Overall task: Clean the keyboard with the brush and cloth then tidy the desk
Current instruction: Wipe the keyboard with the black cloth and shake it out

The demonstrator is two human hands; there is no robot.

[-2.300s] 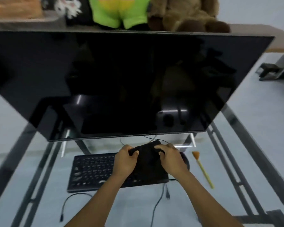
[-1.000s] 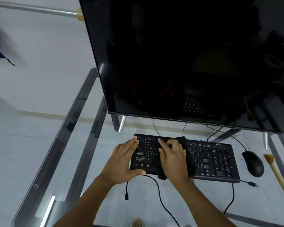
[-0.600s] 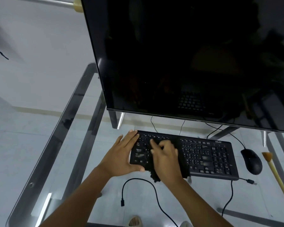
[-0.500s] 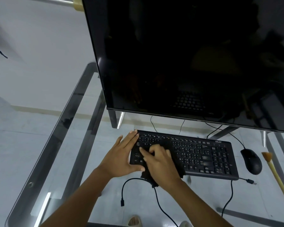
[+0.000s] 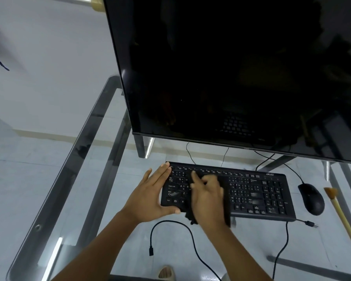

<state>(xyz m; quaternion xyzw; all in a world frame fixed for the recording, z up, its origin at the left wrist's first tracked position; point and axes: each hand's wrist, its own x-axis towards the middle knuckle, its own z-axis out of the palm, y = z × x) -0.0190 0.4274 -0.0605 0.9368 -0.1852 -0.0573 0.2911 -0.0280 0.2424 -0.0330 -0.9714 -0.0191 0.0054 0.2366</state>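
Observation:
A black keyboard (image 5: pixel 257 191) lies on the glass desk below the monitor. My left hand (image 5: pixel 150 194) clasps its left end, fingers flat along the edge and thumb under the front corner. My right hand (image 5: pixel 207 197) presses a black cloth (image 5: pixel 226 207) flat on the left-middle keys; the cloth shows under the palm and hangs over the keyboard's front edge. The hand is motion-blurred. A brush (image 5: pixel 340 216) with a yellow handle and tan bristles lies on the desk at the far right.
A large dark monitor (image 5: pixel 231 78) stands close behind the keyboard. A black mouse (image 5: pixel 311 198) sits between keyboard and brush. Loose black cables (image 5: pixel 182 238) trail over the desk's near part. The glass desk (image 5: pixel 69 179) has a metal frame; its left edge is near.
My view swung from the desk's right side to its left. My right hand has slid the cloth leftward across the keys, then slightly back right. My left hand stays on the keyboard's left end.

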